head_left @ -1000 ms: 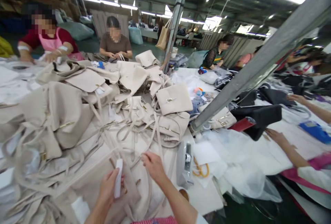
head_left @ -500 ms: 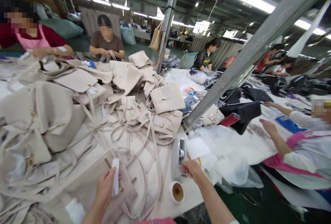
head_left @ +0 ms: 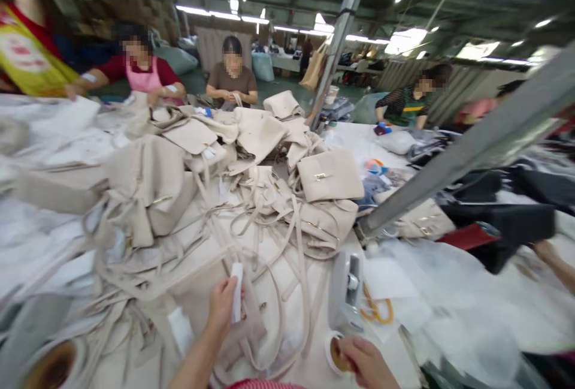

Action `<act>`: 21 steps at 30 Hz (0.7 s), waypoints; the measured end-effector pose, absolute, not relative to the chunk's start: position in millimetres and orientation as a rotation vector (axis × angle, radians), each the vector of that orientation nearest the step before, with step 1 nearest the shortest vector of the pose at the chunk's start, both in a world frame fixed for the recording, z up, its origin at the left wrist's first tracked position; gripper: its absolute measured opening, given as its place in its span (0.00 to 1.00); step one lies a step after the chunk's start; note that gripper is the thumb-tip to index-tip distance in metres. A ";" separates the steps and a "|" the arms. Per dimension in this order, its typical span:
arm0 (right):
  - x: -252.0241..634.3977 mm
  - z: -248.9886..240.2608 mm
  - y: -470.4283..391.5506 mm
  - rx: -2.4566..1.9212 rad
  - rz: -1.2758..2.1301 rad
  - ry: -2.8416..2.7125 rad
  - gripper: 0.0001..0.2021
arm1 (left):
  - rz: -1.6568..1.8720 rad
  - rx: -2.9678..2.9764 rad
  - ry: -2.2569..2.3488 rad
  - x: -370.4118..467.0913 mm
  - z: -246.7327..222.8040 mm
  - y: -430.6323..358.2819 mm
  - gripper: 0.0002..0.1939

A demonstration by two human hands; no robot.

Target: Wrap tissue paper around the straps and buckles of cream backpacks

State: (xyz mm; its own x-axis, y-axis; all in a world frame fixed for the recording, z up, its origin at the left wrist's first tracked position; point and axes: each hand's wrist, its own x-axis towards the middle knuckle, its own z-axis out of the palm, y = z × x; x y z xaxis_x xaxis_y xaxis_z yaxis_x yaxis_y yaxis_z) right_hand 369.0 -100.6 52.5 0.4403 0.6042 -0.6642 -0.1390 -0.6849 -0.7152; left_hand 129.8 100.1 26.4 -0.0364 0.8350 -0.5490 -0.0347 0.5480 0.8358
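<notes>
My left hand (head_left: 221, 308) is closed around a narrow white strip (head_left: 236, 294), held upright over a beige bag (head_left: 193, 284). Beige straps loop about that hand. Down at the table's near edge, my right hand (head_left: 366, 362) has its fingers closed at the mouth of a small white cup (head_left: 329, 354) with brown contents. Whatever those fingers pinch is hidden or too blurred to name. A grey tape dispenser (head_left: 338, 296) stands just beyond the cup. To its right lie yellow-orange scissor-like handles (head_left: 383, 312).
Beige bags (head_left: 330, 176) and straps pile across the table. A slanted metal post (head_left: 449, 152) crosses on the right, near clear plastic sheets (head_left: 431, 293) and black bags. Several people work around the tables. Another brown-filled container (head_left: 79, 356) is at lower left.
The view has swung left, so the scene sits further right. My right hand has gone from beside the tape dispenser to the cup. My left hand keeps hold of the white strip.
</notes>
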 end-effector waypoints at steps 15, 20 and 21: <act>263.2 53.6 122.1 -1.598 1.729 -1.058 0.09 | 0.940 0.789 1.517 136.9 34.8 84.9 0.23; 262.5 36.4 117.6 -1.615 1.835 -0.981 0.14 | 0.903 0.662 1.506 138.4 37.6 80.4 0.28; 262.9 35.2 115.9 -1.599 1.862 -0.960 0.15 | 0.895 0.645 1.509 138.8 38.1 80.5 0.29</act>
